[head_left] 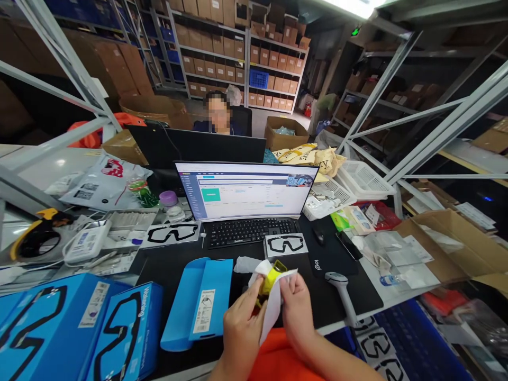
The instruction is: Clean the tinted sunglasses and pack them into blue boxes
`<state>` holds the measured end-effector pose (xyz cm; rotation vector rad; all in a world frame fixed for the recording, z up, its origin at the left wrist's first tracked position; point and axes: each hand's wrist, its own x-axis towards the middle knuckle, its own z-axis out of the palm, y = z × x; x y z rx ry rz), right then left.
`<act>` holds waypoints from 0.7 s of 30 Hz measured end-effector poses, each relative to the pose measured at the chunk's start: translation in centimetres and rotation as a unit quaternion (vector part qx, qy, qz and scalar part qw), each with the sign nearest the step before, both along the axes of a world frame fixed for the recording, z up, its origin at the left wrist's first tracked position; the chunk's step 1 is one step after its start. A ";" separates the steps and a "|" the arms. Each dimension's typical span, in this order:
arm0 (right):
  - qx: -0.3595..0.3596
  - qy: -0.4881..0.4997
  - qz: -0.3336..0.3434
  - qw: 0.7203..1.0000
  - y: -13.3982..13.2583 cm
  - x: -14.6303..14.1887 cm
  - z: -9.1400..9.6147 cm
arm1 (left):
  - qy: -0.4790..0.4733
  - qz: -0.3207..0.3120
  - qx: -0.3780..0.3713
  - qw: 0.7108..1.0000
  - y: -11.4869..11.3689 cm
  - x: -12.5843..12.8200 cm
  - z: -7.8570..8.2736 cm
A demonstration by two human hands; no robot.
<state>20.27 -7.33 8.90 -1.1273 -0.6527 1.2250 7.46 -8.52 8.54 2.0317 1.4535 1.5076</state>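
Observation:
In the head view my left hand (243, 317) is closed on a pair of yellow-tinted glasses (273, 276), partly wrapped in a thin white sheet (271, 313). My right hand (297, 304) pinches the sheet's right edge between thumb and fingers. Most of the glasses' frame is hidden by the sheet and my fingers; whether the sheet is cloth or paper I cannot tell. An opened blue box (214, 296) lies left of my hands. Just beyond them are a crumpled whitish wrapper (246, 264) and a small box with a glasses picture (286, 245).
Blue glasses boxes (129, 330) stand at the front left. Ahead are a keyboard (250, 231) and monitor (246, 193). A barcode scanner (342, 296), phone (349, 245) and mouse (318, 235) lie to the right. A co-worker (218, 114) sits behind the screens.

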 end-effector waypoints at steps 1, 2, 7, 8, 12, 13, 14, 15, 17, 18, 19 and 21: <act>0.007 -0.025 0.002 1.000 -0.3 -0.4 -0.4 | -0.007 0.016 -0.013 1.000 0.1 -0.2 -0.2; 0.015 -0.048 0.015 0.999 -0.4 -0.6 -0.5 | -0.014 0.032 -0.027 0.999 0.2 -0.3 -0.4; -0.013 0.021 0.112 0.993 1.3 0.5 1.6 | -0.033 0.025 -0.053 0.998 0.3 -0.9 0.1; -0.024 0.052 0.112 0.992 1.7 0.6 2.0 | -0.035 0.013 -0.049 0.998 0.3 -1.0 0.3; -0.018 0.021 0.039 0.999 1.1 -0.4 1.2 | -0.055 0.002 -0.058 0.997 0.5 -1.2 0.1; -0.004 -0.022 0.016 1.000 0.7 -0.8 0.5 | -0.063 0.010 -0.067 0.996 0.5 -1.2 -0.3; 0.017 -0.058 0.004 0.998 0.4 -1.1 0.0 | -0.071 0.019 -0.079 0.994 0.6 -1.3 -0.9; 0.034 -0.081 0.008 0.996 0.2 -1.3 -0.4 | -0.078 0.029 -0.091 0.992 0.7 -1.3 -1.4; 0.045 -0.088 0.058 0.993 0.7 -1.0 -0.4 | -0.088 0.046 -0.103 0.990 0.9 -1.4 -2.3; 0.043 -0.072 0.083 0.993 1.2 -0.6 0.0 | -0.090 0.047 -0.098 0.990 1.1 -1.4 -2.5; 0.040 -0.049 0.101 0.993 1.9 -0.2 0.6 | -0.091 0.043 -0.085 0.991 1.3 -1.5 -2.5; 0.040 0.010 0.102 0.994 3.3 0.4 1.9 | -0.088 0.014 -0.050 0.995 1.8 -1.7 -1.8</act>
